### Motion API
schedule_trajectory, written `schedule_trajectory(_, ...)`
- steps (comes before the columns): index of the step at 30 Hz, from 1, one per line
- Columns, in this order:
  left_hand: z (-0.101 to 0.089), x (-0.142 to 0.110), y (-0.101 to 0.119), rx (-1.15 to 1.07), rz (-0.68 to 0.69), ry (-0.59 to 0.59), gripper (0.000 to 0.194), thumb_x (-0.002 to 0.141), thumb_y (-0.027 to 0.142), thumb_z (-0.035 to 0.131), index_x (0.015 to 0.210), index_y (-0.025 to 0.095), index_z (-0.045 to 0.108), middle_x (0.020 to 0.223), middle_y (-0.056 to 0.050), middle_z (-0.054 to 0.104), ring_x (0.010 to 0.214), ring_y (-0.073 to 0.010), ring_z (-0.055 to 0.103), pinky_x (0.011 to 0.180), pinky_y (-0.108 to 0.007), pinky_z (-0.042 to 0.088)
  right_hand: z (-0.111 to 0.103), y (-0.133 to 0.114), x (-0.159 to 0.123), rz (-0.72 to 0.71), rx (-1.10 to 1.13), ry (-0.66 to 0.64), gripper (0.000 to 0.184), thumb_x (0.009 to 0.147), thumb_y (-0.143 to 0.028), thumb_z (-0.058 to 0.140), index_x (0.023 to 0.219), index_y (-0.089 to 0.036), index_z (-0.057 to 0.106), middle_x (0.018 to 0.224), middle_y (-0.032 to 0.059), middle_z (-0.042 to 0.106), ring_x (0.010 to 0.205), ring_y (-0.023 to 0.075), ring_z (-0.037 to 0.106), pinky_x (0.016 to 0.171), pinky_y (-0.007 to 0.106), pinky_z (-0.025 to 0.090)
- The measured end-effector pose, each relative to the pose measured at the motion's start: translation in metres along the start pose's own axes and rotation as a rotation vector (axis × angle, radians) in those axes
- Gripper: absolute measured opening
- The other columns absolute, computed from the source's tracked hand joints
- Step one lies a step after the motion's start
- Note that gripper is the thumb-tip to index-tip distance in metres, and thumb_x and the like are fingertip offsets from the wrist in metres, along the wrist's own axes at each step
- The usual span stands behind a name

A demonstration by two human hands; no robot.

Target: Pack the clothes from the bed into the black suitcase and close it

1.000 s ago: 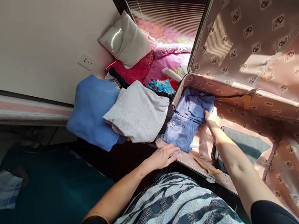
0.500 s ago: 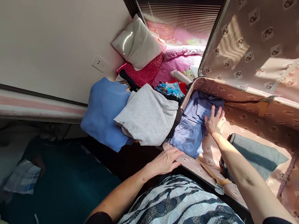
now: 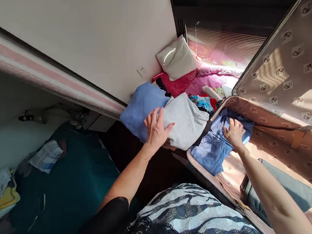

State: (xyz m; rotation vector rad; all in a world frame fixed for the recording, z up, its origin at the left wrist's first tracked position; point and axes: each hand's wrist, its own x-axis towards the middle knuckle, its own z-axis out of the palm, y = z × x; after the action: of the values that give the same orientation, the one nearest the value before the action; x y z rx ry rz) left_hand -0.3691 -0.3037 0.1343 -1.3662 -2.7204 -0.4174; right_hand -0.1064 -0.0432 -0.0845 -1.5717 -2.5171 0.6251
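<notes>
My left hand [image 3: 156, 128] reaches over the pile with its fingers spread, beside a grey folded garment [image 3: 188, 121] and in front of a blue folded garment [image 3: 142, 110]. Whether it touches the cloth I cannot tell. Over the left end of the open suitcase [image 3: 264, 140], my right hand [image 3: 234, 132] is held with fingers apart and bent. Below it lie folded blue-purple clothes with a gathered waistband [image 3: 210, 150]. A dark grey-green folded garment [image 3: 288, 185] lies farther right in the case, partly behind my right forearm.
The suitcase lid [image 3: 295, 59] stands raised at the right. Behind the pile are a pale cushion [image 3: 177, 57] and pink bedding [image 3: 213, 80]. A white wall with a socket [image 3: 141, 70] rises at left. A dark green bed cover [image 3: 78, 175] spreads below, with a plaid cloth [image 3: 46, 155] on it.
My left hand has left the suitcase's edge and moved up and left to the clothes pile. My right hand has lifted a little off the blue-purple clothes. The view has swung left.
</notes>
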Motion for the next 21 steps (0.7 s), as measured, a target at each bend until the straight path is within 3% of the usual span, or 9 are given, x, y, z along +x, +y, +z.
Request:
schedule_trajectory(2, 0.003, 0.011, -0.013, 0.063, -0.053, -0.068, 0.076, 0.100, 0.045, 0.080, 0.166, 0.019, 0.052, 0.162, -0.024, 0.059, 0.148, -0.0448, 0.057, 0.123, -0.060, 0.047, -0.017, -0.033, -0.006, -0.069, 0.157, 0.088, 0.063, 0.103, -0.044, 0.055, 0.157, -0.013, 0.059, 0.160, 0.0300, 0.057, 0.146, 0.0465, 0.052, 0.117, 0.066, 0.047)
schedule_trajectory(4, 0.008, 0.018, -0.019, 0.069, -0.047, -0.149, 0.076, 0.099, 0.041, 0.081, 0.165, 0.018, 0.052, 0.150, -0.022, 0.064, 0.139, -0.0414, 0.062, 0.119, -0.054, 0.050, -0.026, -0.066, -0.019, -0.102, 0.390, 0.074, 0.056, 0.101, -0.049, 0.057, 0.146, -0.016, 0.064, 0.141, 0.0255, 0.069, 0.128, 0.0392, 0.065, 0.111, 0.057, 0.054)
schedule_trajectory(7, 0.014, 0.024, -0.019, 0.037, -0.049, -0.175, 0.069, 0.095, 0.034, 0.085, 0.157, 0.018, 0.058, 0.141, -0.019, 0.066, 0.133, -0.0380, 0.065, 0.118, -0.049, 0.052, -0.025, -0.111, -0.048, -0.055, 0.757, -0.130, 0.057, 0.093, -0.059, 0.069, 0.133, -0.019, 0.064, 0.109, 0.0143, 0.076, 0.096, 0.0292, 0.072, 0.093, 0.046, 0.061)
schedule_trajectory(10, 0.015, 0.031, -0.014, -0.013, -0.125, -0.162, 0.069, 0.095, 0.033, 0.086, 0.156, 0.016, 0.058, 0.145, -0.021, 0.065, 0.134, -0.0376, 0.067, 0.117, -0.047, 0.053, -0.015, -0.141, -0.071, 0.071, 0.978, -0.260, 0.069, 0.079, -0.060, 0.081, 0.131, -0.020, 0.059, 0.103, 0.0089, 0.075, 0.089, 0.0260, 0.072, 0.084, 0.042, 0.062)
schedule_trajectory(13, 0.012, 0.039, -0.010, -0.050, -0.206, -0.209, 0.074, 0.095, 0.037, 0.086, 0.157, 0.010, 0.056, 0.144, -0.024, 0.068, 0.134, -0.0367, 0.070, 0.116, -0.043, 0.054, -0.008, -0.153, -0.079, 0.177, 1.055, -0.237, 0.071, 0.075, -0.056, 0.084, 0.131, -0.022, 0.057, 0.107, 0.0074, 0.074, 0.095, 0.0255, 0.073, 0.084, 0.040, 0.063)
schedule_trajectory(15, 0.009, 0.046, -0.009, -0.075, -0.225, -0.251, 0.066, 0.093, 0.037, 0.087, 0.149, 0.012, 0.064, 0.139, -0.022, 0.073, 0.133, -0.0352, 0.072, 0.113, -0.040, 0.054, -0.006, -0.155, -0.080, 0.224, 1.058, -0.196, 0.069, 0.072, -0.054, 0.085, 0.127, -0.023, 0.058, 0.111, 0.0083, 0.073, 0.100, 0.0262, 0.072, 0.088, 0.042, 0.064)
schedule_trajectory(18, 0.003, 0.053, -0.008, -0.156, -0.243, -0.308, 0.039, 0.089, 0.032, 0.085, 0.123, 0.015, 0.076, 0.122, -0.017, 0.080, 0.119, -0.0328, 0.076, 0.101, -0.035, 0.056, -0.007, -0.153, -0.083, 0.293, 1.059, -0.107, 0.071, 0.064, -0.052, 0.087, 0.122, -0.023, 0.058, 0.124, 0.0116, 0.070, 0.111, 0.0282, 0.070, 0.101, 0.046, 0.063)
schedule_trajectory(21, 0.000, 0.050, -0.007, -0.317, -0.237, -0.285, 0.015, 0.085, 0.030, 0.079, 0.090, 0.017, 0.075, 0.091, -0.010, 0.078, 0.094, -0.0276, 0.074, 0.085, -0.032, 0.054, -0.009, -0.152, -0.090, 0.382, 1.115, -0.060, 0.079, 0.057, -0.055, 0.089, 0.121, -0.022, 0.057, 0.132, 0.0144, 0.067, 0.114, 0.0305, 0.069, 0.103, 0.048, 0.062)
